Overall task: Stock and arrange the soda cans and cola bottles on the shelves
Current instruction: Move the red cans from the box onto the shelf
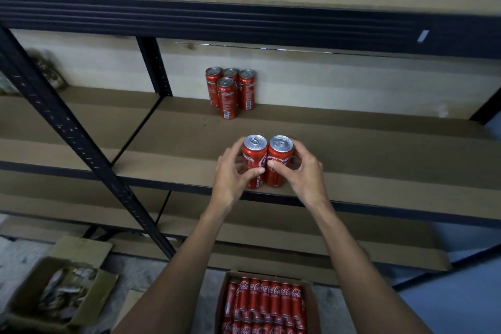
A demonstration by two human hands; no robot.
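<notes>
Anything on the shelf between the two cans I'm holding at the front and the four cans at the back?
Nothing. In the head view, only bare shelf board separates the two held cans from the four cans at the back.

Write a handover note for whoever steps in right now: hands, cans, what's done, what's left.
Left hand grips the left can; right hand grips the right can. Both cans stand upright, side by side, near the front edge of the middle shelf.
Done: four cans stand clustered at the back of that shelf.
Left: probably move these two back to the cluster, then stock more from the open box of cans on the floor. No cola bottles in view.
</notes>
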